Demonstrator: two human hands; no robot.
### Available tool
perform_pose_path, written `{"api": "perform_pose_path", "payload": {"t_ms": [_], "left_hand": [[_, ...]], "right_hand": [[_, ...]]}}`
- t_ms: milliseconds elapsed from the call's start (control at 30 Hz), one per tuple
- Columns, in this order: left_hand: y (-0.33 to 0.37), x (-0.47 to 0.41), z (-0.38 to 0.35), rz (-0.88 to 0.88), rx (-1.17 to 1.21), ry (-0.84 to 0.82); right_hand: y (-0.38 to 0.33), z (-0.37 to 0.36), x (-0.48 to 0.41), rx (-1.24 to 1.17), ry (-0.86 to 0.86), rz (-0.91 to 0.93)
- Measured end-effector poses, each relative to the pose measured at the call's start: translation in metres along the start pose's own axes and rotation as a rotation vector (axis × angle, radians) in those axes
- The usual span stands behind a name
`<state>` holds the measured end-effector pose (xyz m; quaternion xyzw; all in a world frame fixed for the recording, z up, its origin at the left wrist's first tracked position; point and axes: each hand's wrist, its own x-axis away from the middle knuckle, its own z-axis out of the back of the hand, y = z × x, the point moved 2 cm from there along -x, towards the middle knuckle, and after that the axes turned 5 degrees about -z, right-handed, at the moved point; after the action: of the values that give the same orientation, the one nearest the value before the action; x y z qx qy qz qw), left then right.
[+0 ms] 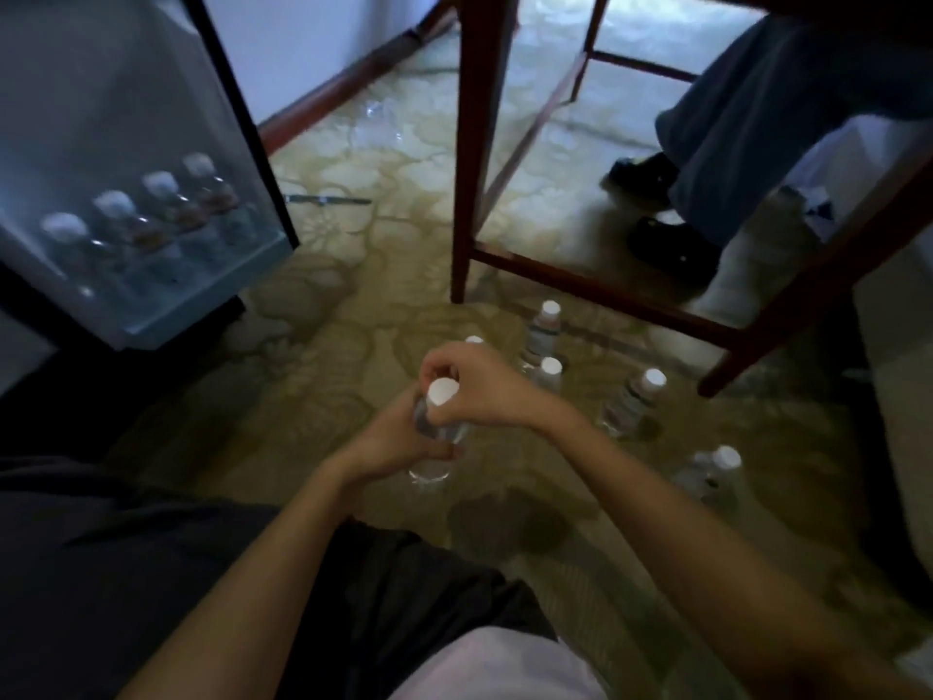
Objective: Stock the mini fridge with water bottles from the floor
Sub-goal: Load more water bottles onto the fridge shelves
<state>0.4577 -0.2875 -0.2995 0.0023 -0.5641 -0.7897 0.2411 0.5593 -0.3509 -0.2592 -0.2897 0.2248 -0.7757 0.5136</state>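
Observation:
A clear water bottle with a white cap is held upright just above the carpet in the middle of the view. My left hand wraps its body from the left. My right hand grips it near the cap from the right. Several more white-capped bottles stand on the floor behind and to the right, one near the table leg, another further right, one at the right. The mini fridge's open door at the upper left has a shelf with several bottles in a row.
A dark wooden table leg and its crossbars stand just behind the bottles. Another person's legs and dark shoes are under the table at the right. Patterned carpet lies between the fridge door and the bottles.

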Motion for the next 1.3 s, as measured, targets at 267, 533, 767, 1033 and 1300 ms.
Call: {"api": "perform_pose_path", "payload": {"t_ms": [267, 533, 767, 1033, 1300], "left_hand": [[-0.001, 0.028, 0.119, -0.095, 0.059, 0.415], [0.007, 0.085, 0.227, -0.094, 0.004, 0.795], [-0.01, 0.145, 0.31, -0.098, 0.275, 0.956], [-0.037, 0.213, 0.385, -0.095, 0.426, 0.909], [-0.092, 0.255, 0.438, -0.132, 0.655, 1.047]], "right_hand": [[-0.134, 0.028, -0.081, 0.119, 0.012, 0.342], [-0.26, 0.013, -0.139, 0.027, 0.079, 0.507], [-0.3, -0.032, -0.193, -0.451, -0.188, 0.377], [-0.333, -0.133, -0.232, -0.529, -0.885, 0.246], [-0.412, -0.185, -0.253, -0.442, -1.047, 0.373]]}}
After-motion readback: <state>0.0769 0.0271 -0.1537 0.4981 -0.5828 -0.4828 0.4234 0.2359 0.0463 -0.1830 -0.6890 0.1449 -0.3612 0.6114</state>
